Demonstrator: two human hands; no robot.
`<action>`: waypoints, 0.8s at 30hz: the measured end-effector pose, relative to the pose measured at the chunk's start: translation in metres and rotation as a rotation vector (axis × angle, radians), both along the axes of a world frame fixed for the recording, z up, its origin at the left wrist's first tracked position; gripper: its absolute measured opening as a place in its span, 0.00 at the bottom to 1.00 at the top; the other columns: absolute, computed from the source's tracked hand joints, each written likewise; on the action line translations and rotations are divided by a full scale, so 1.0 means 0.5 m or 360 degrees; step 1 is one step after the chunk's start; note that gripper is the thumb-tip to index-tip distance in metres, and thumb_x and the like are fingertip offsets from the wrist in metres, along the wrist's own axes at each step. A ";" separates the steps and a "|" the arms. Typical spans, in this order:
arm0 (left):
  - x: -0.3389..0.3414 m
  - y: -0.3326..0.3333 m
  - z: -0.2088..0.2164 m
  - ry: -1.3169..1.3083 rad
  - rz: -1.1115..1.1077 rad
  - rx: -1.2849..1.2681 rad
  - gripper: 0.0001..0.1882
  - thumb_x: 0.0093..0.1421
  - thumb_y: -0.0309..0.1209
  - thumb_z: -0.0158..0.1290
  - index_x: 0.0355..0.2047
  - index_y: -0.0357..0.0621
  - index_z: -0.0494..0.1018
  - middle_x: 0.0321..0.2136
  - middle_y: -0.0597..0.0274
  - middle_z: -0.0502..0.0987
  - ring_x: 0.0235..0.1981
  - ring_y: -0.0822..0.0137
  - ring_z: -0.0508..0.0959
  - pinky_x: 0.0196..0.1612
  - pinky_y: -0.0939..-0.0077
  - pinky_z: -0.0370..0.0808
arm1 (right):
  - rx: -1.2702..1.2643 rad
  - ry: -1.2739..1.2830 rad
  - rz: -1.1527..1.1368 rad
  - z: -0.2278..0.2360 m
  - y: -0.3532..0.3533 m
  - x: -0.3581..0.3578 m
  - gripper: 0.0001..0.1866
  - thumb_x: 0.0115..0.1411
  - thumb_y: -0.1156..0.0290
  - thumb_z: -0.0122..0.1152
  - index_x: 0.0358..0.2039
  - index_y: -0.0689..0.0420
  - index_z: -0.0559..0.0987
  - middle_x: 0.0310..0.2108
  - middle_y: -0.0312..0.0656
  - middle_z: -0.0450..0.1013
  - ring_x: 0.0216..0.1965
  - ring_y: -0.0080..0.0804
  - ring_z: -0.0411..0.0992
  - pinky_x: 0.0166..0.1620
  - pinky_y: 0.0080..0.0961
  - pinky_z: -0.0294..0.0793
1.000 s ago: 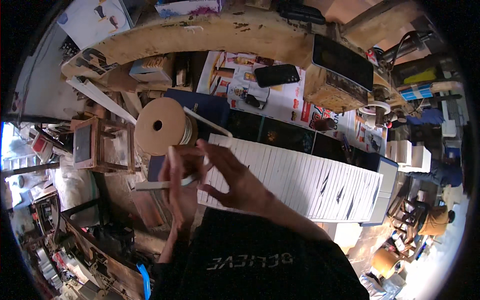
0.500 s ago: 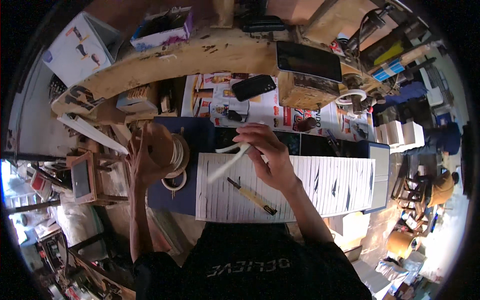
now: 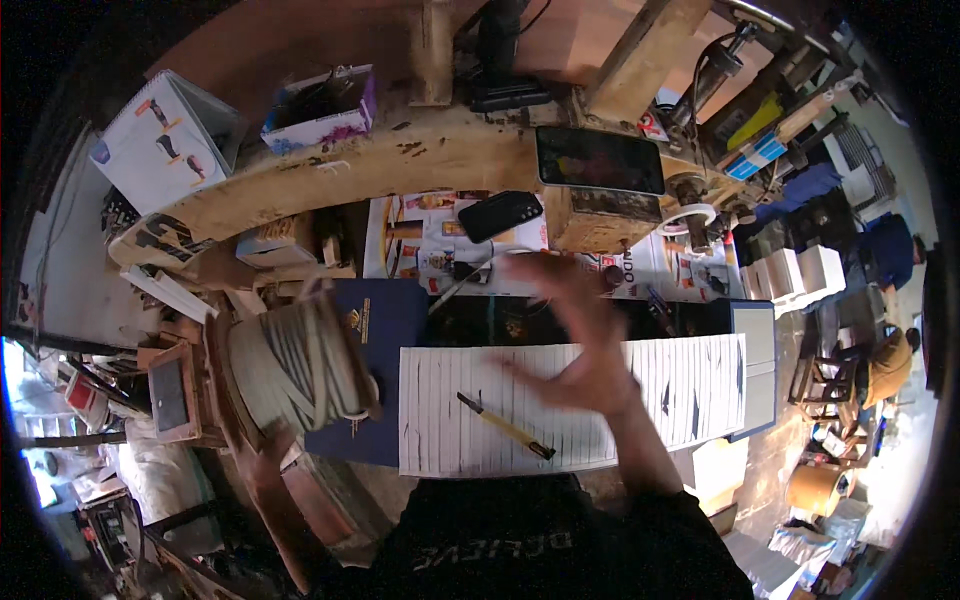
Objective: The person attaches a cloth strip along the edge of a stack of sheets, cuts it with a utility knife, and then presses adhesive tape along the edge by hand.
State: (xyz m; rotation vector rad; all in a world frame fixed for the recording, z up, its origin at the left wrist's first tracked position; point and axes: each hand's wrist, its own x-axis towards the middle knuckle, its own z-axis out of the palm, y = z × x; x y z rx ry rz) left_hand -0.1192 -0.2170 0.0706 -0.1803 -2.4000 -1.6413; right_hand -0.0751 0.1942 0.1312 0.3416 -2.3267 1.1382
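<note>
My left hand (image 3: 258, 455) grips a large spool (image 3: 295, 370) wound with flat white cord, tilted above the dark blue folder (image 3: 400, 310). Most of the fingers are behind the spool's brown flange. My right hand (image 3: 590, 365), smeared by motion, is spread with fingers apart over the white lined sheet (image 3: 690, 390); nothing shows in its grasp. Beyond the sheet's far edge, a thin white strip (image 3: 462, 285) slants near the fingertips. On the sheet rests a cutter knife (image 3: 505, 427) with a yellowish handle, apart from both hands.
A black phone (image 3: 500, 215) lies on printed paper. Another phone (image 3: 600, 160) rests on a wooden block (image 3: 600, 218). A white tape roll (image 3: 688, 220) hangs at right. Along the back shelf stand an open box (image 3: 318, 110) and a desk calendar (image 3: 165, 145). Two people sit far right.
The spool has tipped so its wound side shows, and it now covers the white ring. My right hand has let go of the white strip and opened, moving right and nearer.
</note>
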 end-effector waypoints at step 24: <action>-0.114 0.247 0.138 0.0408 0.0261 0.1321 0.27 0.72 0.41 0.42 0.65 0.36 0.66 0.59 0.50 0.72 0.59 0.55 0.75 0.61 0.57 0.76 | -0.0024 -0.1208 -0.0034 -0.368 0.085 -0.132 0.22 0.60 0.74 0.66 0.55 0.56 0.77 0.42 0.50 0.81 0.41 0.44 0.82 0.47 0.46 0.81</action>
